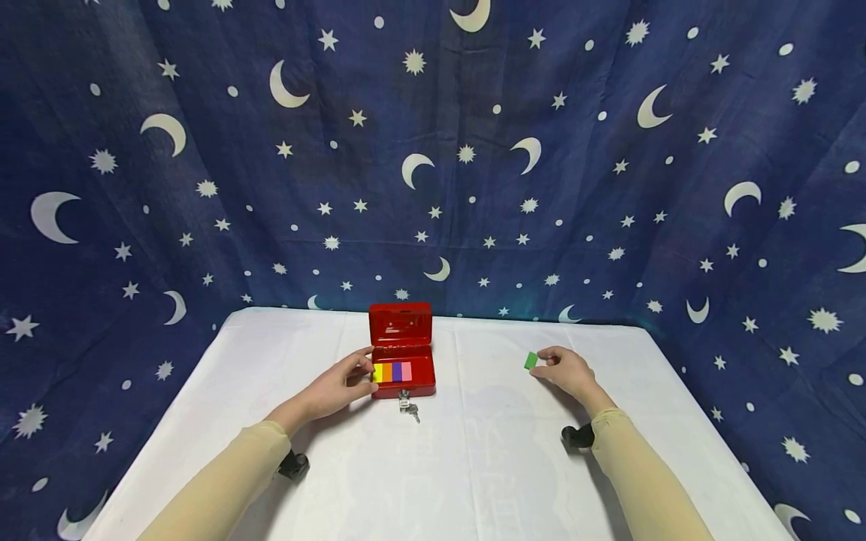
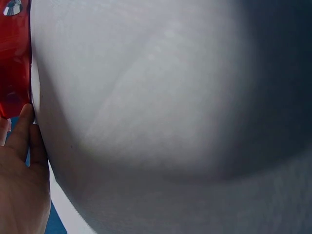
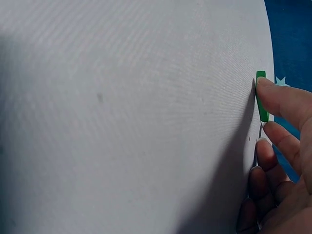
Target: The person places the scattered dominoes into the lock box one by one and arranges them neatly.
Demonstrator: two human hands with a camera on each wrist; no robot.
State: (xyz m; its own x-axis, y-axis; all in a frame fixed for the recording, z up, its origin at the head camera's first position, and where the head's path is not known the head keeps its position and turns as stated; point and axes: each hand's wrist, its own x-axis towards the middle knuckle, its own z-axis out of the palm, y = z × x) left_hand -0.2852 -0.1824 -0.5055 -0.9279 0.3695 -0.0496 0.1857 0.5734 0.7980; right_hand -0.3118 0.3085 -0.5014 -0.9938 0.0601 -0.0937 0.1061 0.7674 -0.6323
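Observation:
A red cash box (image 1: pixel 422 370) stands with its lid raised, holding a row of yellow, orange, purple and pink blocks (image 1: pixel 397 372). My left hand (image 1: pixel 341 383) holds its left end, thumb near the front corner and fingers further back. In the left wrist view, fingertips meet the red box (image 2: pixel 14 73) at its corner. To the right, my right hand (image 1: pixel 567 372) pinches a small green block (image 1: pixel 531 361) between thumb and fingers. The right wrist view shows the thumb on the green block (image 3: pixel 262 105), the other fingers curled beneath.
Keys (image 1: pixel 411 410) hang from the lock at the box's front. A white cloth (image 1: pixel 473 466) covers the table, and a dark blue curtain (image 1: pixel 473 263) with moons and stars stands behind it.

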